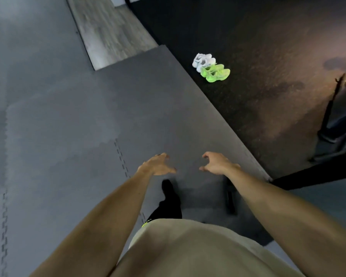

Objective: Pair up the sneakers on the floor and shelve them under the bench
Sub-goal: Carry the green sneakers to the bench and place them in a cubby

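Note:
A pair of white sneakers (203,61) lies on the dark rubber floor ahead, touching a pair of neon green sneakers (215,73) just to its right. Both pairs rest close to the edge of the grey foam mat (88,126). My left hand (158,164) and my right hand (216,162) are stretched out in front of me over the mat, fingers spread and curled, holding nothing. The shoes are far beyond both hands. A dark bench frame (332,120) with black metal legs stands at the right edge.
A strip of wood-look flooring (108,35) runs along the back left. My black-trousered leg and foot (169,198) step onto the mat below my hands. A dark object (230,198) lies on the mat under my right forearm.

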Tool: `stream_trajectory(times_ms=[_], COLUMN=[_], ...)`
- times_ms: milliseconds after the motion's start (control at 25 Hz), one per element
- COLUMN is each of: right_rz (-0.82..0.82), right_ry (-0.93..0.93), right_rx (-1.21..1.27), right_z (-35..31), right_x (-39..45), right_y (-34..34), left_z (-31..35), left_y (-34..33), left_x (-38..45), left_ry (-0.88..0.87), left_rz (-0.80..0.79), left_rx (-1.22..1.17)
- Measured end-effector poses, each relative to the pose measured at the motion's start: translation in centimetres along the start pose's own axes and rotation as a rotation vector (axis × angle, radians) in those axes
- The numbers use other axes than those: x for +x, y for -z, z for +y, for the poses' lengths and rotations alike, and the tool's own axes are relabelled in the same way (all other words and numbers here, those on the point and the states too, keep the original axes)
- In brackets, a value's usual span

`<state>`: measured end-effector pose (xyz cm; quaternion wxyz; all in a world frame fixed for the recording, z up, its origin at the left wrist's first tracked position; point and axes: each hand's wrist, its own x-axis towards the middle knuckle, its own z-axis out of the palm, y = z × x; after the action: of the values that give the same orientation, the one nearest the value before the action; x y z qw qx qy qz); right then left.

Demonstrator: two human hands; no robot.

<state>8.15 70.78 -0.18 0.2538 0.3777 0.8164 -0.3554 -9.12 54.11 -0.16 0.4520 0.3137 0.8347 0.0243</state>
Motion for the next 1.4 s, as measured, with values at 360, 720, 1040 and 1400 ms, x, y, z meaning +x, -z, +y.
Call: stream_trajectory(times_ms=[360,720,1040,1400], right_rz=[0.063,0.074,0.037,0.088], right_ry=[-0.144,-0.147,-0.09,-0.177], right_rx=[0.093,0.105,0.096,0.23], right_z=[-6.9,-9.3,-10.9,-13.2], right_x=[18.3,33.7,47.3,61.9], right_y=[13.1,28.2,44.3,56.1], left_z=[3.0,11.1,19.5,25.5], left_y=[19.3,35.5,48.9,62.0], left_x=[17.9,35.1,47.6,65.0], left_ry=[-0.068,-0.158,-0.141,-0.199], left_rz=[-0.037,-0.061,-0.034,-0.066], left_rx=[0.118,0.188,0.178,0.267])
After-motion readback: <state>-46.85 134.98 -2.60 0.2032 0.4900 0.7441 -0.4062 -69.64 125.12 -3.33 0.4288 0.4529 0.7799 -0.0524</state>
